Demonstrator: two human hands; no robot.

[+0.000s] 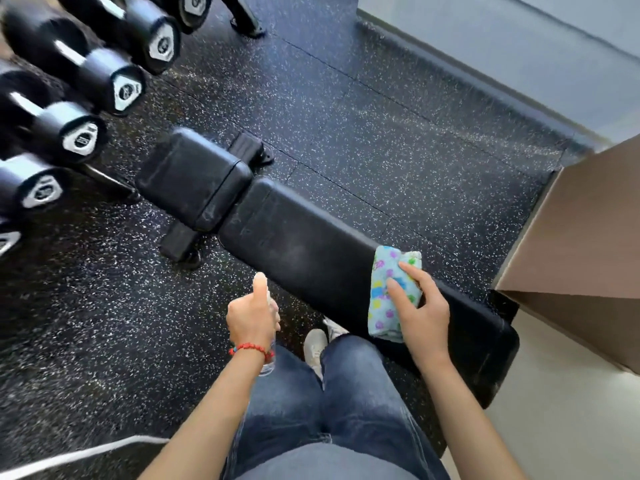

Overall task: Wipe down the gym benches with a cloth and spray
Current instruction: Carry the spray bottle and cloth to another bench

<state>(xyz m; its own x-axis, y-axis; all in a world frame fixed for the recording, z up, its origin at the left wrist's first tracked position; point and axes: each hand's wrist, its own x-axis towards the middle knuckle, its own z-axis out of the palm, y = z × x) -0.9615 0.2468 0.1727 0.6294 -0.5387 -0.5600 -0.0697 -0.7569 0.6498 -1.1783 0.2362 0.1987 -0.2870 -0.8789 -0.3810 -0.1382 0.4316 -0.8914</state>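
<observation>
Head view: right hand (pixel 420 306) presses cloth (pixel 388 292) on bench (pixel 301 247).

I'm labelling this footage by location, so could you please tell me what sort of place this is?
Most likely a gym's free-weights area: a padded black bench, a row of dumbbells on a rack, and speckled rubber flooring.
</observation>
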